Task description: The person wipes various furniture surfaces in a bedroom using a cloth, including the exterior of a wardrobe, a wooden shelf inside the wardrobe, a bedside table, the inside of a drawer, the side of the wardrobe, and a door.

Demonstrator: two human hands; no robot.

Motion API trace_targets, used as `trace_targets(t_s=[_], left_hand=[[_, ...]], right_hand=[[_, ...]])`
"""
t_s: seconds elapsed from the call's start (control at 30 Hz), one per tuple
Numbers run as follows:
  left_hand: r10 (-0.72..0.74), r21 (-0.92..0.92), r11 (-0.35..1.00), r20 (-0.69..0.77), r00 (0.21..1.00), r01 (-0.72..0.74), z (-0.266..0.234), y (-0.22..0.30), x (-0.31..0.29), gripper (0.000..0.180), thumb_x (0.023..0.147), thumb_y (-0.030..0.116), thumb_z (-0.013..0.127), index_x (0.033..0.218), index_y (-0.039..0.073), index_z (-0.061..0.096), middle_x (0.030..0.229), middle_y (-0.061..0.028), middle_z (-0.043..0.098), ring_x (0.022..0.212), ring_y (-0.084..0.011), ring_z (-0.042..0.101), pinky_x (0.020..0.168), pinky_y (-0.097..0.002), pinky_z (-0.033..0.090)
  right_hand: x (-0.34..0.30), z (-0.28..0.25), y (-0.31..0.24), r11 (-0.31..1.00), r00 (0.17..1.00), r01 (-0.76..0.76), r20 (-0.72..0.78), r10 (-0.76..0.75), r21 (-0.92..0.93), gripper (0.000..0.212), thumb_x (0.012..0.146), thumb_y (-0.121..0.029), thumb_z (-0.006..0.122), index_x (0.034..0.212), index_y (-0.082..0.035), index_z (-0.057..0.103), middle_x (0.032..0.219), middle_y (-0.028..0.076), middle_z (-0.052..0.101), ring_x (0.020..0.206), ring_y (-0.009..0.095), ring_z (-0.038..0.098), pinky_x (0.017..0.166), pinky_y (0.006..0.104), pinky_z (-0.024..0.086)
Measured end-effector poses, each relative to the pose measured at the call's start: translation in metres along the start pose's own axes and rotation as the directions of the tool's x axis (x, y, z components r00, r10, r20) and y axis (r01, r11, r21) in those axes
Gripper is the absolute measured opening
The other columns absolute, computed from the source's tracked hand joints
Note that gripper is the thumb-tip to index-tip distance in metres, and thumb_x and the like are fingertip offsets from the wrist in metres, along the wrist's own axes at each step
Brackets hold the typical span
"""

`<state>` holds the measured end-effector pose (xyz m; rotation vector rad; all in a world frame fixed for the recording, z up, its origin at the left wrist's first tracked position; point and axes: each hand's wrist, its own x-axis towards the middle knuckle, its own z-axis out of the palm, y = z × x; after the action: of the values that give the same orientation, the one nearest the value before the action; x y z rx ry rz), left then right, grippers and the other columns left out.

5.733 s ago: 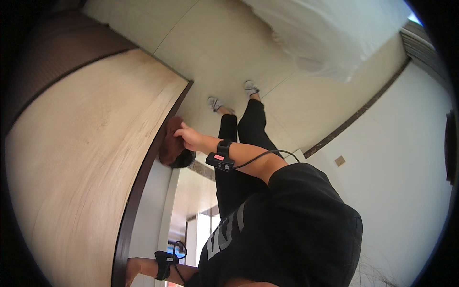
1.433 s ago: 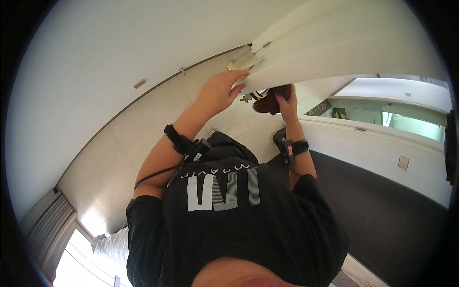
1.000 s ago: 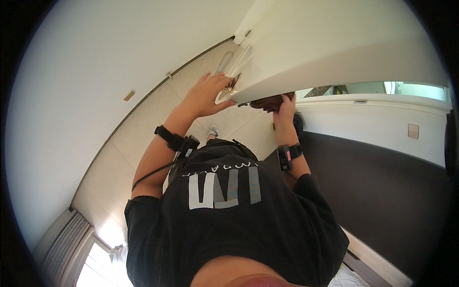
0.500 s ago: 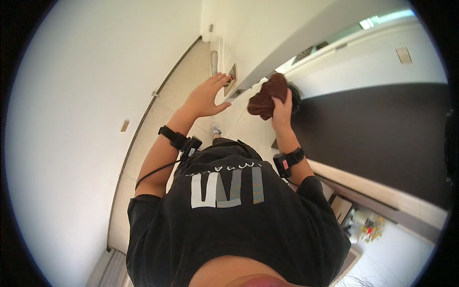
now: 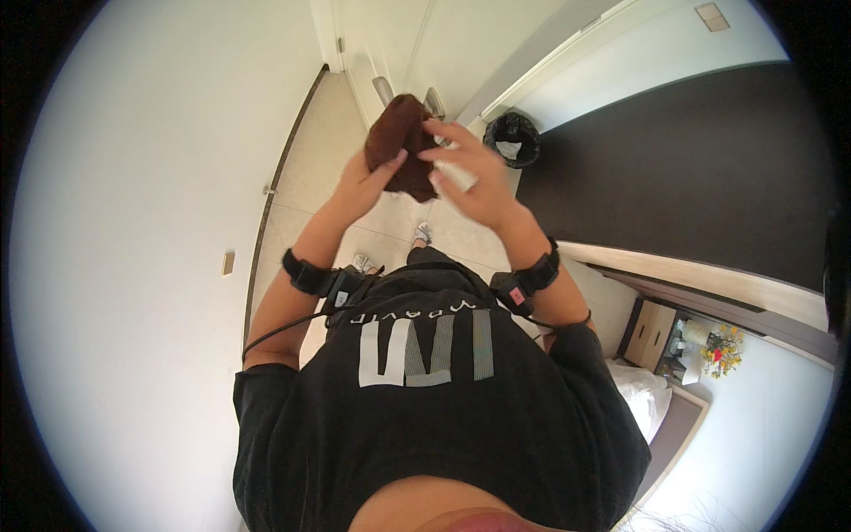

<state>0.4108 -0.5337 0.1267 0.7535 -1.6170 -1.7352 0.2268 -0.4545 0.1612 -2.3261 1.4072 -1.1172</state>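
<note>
A dark brown cloth (image 5: 396, 140), bunched and folded, is up in front of me near the door. My left hand (image 5: 362, 184) is closed on its lower left side, the thumb lying across the front and the other fingers hidden behind. My right hand (image 5: 477, 177) is at the cloth's right edge, its fingers spread and slightly blurred. Whether those fingertips touch the cloth, I cannot tell. Just beyond the cloth are a door handle (image 5: 382, 89) and a metal lock plate (image 5: 433, 102), partly covered by it.
A bin (image 5: 514, 155) lined with a black bag stands right of my right hand, beside a long dark panel (image 5: 674, 177). A white wall (image 5: 151, 222) runs along my left. Behind me on the right are a small cabinet (image 5: 650, 330) and yellow flowers (image 5: 722, 350).
The brown cloth has passed from my right hand to my left and moved leftward. My right hand has let go and opened. My view has turned, bringing the bin into sight.
</note>
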Motion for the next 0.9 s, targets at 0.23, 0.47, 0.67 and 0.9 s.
trace_targets(t_s=[0.23,0.47,0.67,0.9], left_hand=[[0.575,0.695,0.588,0.0,0.818,-0.413,-0.013,-0.033,0.074,0.054,0.068,-0.006,0.052,0.121,0.005,0.049,0.13,-0.0174,0.04,0.124,-0.0354,0.033,0.104,-0.0415,0.027],[0.403,0.774,0.442,0.28,0.871,-0.454,0.013,-0.058,0.08,0.05,0.075,0.013,0.061,0.121,0.001,0.046,0.136,-0.0123,0.033,0.13,-0.0368,0.02,0.106,-0.0439,0.024],[0.456,0.709,0.542,0.202,0.867,-0.451,-0.014,-0.077,0.12,0.045,0.082,0.008,0.053,0.124,0.001,0.042,0.135,-0.0129,0.034,0.129,-0.0336,0.025,0.105,-0.039,0.027],[0.058,-0.079,0.994,-0.162,0.985,-0.072,-0.012,-0.098,0.135,0.043,0.093,0.026,0.044,0.128,0.001,0.039,0.114,-0.0151,0.054,0.106,-0.0255,0.052,0.09,-0.0322,0.04]], right_hand=[[0.033,-0.061,0.047,0.909,0.812,0.031,-0.541,0.22,0.415,0.055,0.084,-0.019,0.058,0.129,0.001,0.034,0.127,0.012,0.042,0.121,0.021,0.036,0.1,0.0341,0.03],[0.022,-0.064,0.109,0.587,0.912,-0.116,-0.148,0.382,0.801,0.063,0.089,-0.041,0.053,0.132,0.0,0.032,0.127,0.007,0.043,0.118,0.016,0.037,0.1,0.0313,0.028],[0.013,-0.055,0.131,0.689,0.922,-0.111,-0.185,0.341,0.716,0.062,0.089,-0.048,0.048,0.127,0.0,0.04,0.121,0.006,0.049,0.114,0.016,0.042,0.098,0.0308,0.031],[0.017,-0.057,0.136,0.645,0.919,-0.13,-0.152,0.363,0.753,0.065,0.087,-0.051,0.048,0.125,0.001,0.042,0.121,0.007,0.049,0.113,0.016,0.043,0.098,0.0313,0.031]])
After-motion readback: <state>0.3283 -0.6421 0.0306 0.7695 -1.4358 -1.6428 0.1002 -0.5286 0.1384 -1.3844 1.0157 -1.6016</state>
